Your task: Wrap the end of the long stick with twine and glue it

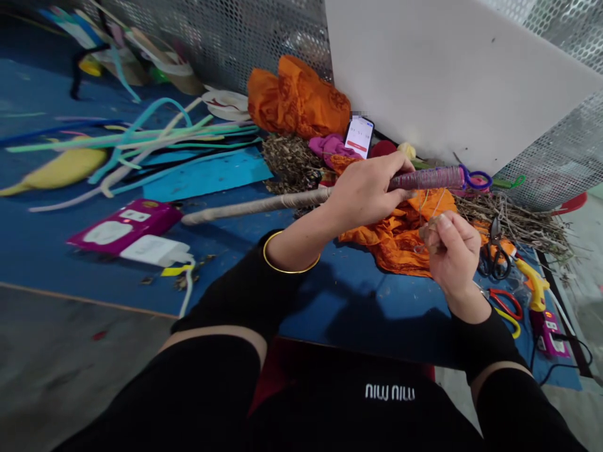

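Black scissors (494,240) and orange cloth (398,245) lie beside right fingers (451,233) pinching perhaps thread (427,236); left fingers (398,196) grip a wrapped stick (264,206).

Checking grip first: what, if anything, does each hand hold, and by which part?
The left hand holds the stick around the start of its purple wrapping. The right hand pinches something small, brownish; exact part unclear.

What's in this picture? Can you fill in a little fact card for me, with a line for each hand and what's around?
Left hand: gripping a long stick
Stick end: purplish wrapping, blue loop at the tip
Right hand: pinching something small and brownish, too unclear to name
Near right hand: orange cloth, dark scissors
Table: blue
Farther back: lit phone, orange bundle
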